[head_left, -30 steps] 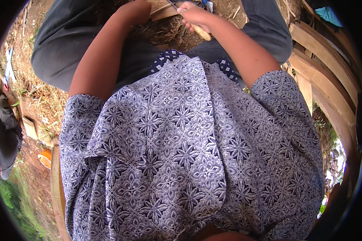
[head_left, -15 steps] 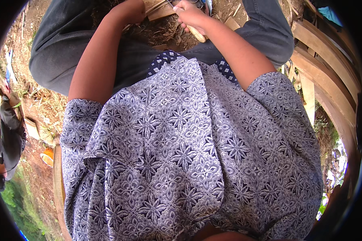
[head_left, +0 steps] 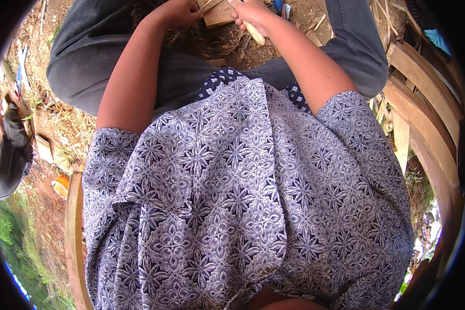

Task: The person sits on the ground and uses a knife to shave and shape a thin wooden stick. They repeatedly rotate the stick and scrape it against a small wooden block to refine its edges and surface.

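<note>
Left hand steadies a pale flat wooden block; right hand grips a light wooden tool handle (blade hidden). A slip could cut the nearby left fingers.

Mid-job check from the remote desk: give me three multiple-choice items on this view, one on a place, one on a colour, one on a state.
1. Where do the curved wooden slats lie?
A. On the person's right
B. On the person's left
C. On the lap

2. What colour is the handle in the right hand?
A. Red
B. Pale wood
C. Black

3. What is the left hand doing?
A. Hanging free
B. Resting on the knee
C. Gripping the wooden block

Answers: 1 A, the slats stack along the right edge. 2 B, a light tan handle sticks out below the fist. 3 C, its fingers close against the block's left side.
</note>
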The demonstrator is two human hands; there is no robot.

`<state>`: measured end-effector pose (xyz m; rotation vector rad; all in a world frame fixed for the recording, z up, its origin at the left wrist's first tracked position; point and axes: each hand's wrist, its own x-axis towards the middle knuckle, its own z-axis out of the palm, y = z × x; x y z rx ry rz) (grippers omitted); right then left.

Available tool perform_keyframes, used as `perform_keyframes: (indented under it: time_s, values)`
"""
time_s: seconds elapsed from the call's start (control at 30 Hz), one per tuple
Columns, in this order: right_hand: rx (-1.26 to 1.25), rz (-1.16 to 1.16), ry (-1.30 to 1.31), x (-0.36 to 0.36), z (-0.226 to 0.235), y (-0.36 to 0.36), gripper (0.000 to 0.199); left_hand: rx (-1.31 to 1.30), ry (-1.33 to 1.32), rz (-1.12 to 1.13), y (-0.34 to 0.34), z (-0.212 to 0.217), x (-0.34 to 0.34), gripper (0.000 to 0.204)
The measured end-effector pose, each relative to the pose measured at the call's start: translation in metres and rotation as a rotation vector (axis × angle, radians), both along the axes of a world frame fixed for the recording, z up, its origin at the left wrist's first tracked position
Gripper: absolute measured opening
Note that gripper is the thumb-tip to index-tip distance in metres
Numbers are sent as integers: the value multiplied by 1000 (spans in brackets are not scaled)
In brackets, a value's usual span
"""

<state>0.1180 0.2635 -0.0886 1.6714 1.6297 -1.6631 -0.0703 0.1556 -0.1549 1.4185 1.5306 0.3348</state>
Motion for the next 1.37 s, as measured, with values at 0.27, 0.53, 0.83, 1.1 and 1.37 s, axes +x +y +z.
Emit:
perform_keyframes:
  time_s: [0.27,0.53,0.83,1.1,1.37]
  values:
    - [-78,-231,299,26,41,18,33,165,-230,155,4,37,-3,28]
    - [58,39,491,40,162,43,43,225,-417,359,-7,163,-3,26]
    - [516,353,427,46,219,30,21,322,-259,271,-40,250,9,20]
    - [677,569,353,45,173,36,17,436,112,131,-33,254,10,10]
    - [703,677,423,39,158,40,15,415,160,109,-33,260,8,11]
